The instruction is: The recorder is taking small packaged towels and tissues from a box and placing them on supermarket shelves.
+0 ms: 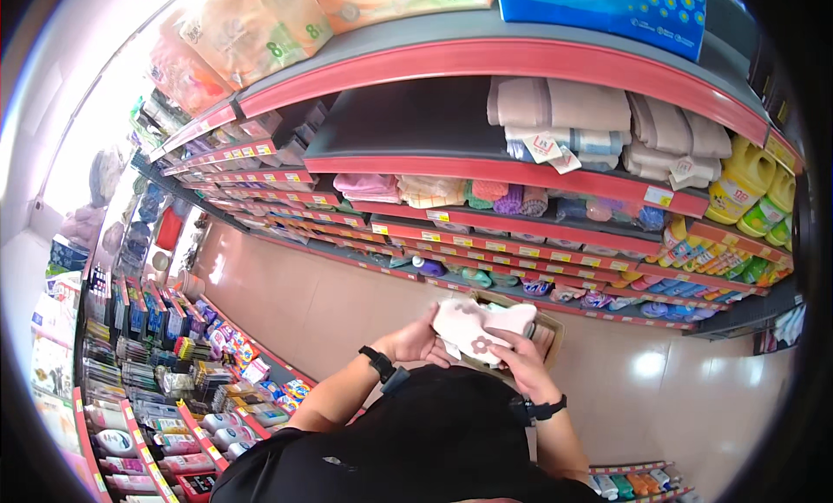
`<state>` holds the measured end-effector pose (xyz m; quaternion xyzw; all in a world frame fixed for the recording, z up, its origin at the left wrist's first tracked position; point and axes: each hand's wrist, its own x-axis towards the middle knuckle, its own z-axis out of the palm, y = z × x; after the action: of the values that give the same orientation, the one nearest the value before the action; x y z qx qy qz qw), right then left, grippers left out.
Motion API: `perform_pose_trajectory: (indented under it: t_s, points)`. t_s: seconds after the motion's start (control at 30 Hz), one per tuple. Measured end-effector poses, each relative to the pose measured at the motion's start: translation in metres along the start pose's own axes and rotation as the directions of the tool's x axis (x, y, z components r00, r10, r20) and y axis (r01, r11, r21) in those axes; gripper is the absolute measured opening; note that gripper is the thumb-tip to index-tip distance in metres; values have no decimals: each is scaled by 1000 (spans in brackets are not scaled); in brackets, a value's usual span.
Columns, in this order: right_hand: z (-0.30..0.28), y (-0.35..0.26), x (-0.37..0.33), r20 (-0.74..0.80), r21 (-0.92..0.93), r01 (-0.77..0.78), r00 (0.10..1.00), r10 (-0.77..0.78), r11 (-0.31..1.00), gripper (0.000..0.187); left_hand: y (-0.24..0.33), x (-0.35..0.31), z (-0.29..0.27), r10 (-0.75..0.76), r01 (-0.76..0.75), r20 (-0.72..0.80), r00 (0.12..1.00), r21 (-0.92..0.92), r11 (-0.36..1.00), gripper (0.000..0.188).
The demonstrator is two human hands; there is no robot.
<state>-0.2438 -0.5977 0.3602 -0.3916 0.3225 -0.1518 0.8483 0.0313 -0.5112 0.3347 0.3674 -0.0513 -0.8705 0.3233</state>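
A folded white towel [460, 318] with brownish flower shapes is in front of my body. My left hand [412, 336] has it by the left edge, thumb up along the side and fingers low near a small white tag. From the right, my right hand [522, 364] grips the towel's lower right part, its fingers lying over the printed side. Beneath the towel stands an open cardboard box [553, 345], with pale folded cloths partly showing inside. Most of the box is hidden by the towel and my hands.
Ahead runs a long shelf unit with red edges [521, 175], bearing folded beige towels [560, 102], coloured cloths and yellow bottles [739, 180]. Tissue packs [247, 30] lie on top. Another stocked shelf [165, 364] stands at left. Tiled floor [295, 286] lies between them.
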Motion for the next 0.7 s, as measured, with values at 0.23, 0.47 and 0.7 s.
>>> perform_pose_trajectory:
  t_s: [0.23,0.47,0.7]
  points:
    - [-4,-15,5,217,-388,255,959,-181,886,38,19,-6,29,381,-417,-298,875,-68,906,53]
    - [-10,5,-9,51,-164,112,993,-105,980,35,21,-16,63,482,-409,-398,781,258,876,49]
    - [-16,28,-7,-25,26,163,986,-162,986,33,8,-28,95,594,-490,-387,705,341,803,40]
